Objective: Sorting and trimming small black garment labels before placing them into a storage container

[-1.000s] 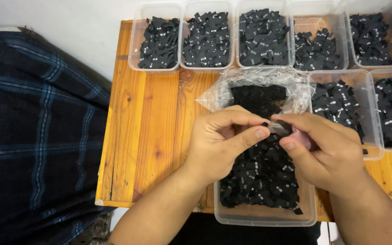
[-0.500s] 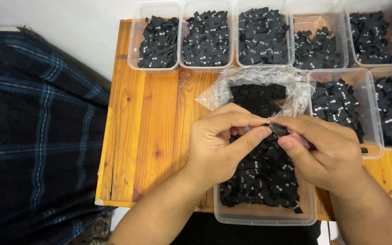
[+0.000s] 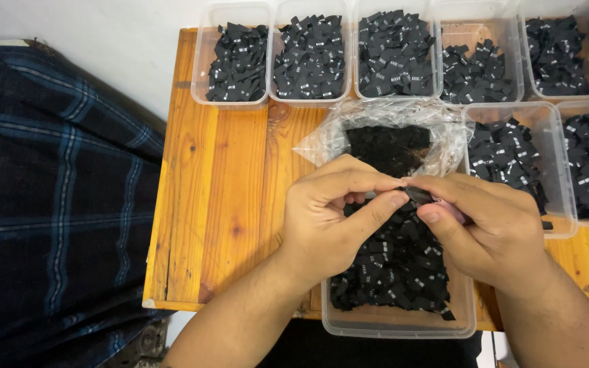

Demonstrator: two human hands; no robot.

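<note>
My left hand [image 3: 332,218] and my right hand [image 3: 489,225] meet fingertip to fingertip above a clear plastic tub [image 3: 397,327] filled with small black fabric labels [image 3: 393,269]. Between thumbs and forefingers both hands pinch one small black label [image 3: 418,195]. Just behind the hands lies an open clear plastic bag [image 3: 383,136] with more black labels inside. My fingers hide part of the pinched label.
Several clear tubs of black labels line the back of the wooden table [image 3: 219,197], among them a far-left tub [image 3: 234,61] and a right-side tub [image 3: 512,160]. A dark blue plaid cloth [image 3: 56,204] lies left of the table.
The fingertips of both hands shifted slightly while working the small label; the left thumb and forefinger closed in on it. The hands stay over the same tub.
</note>
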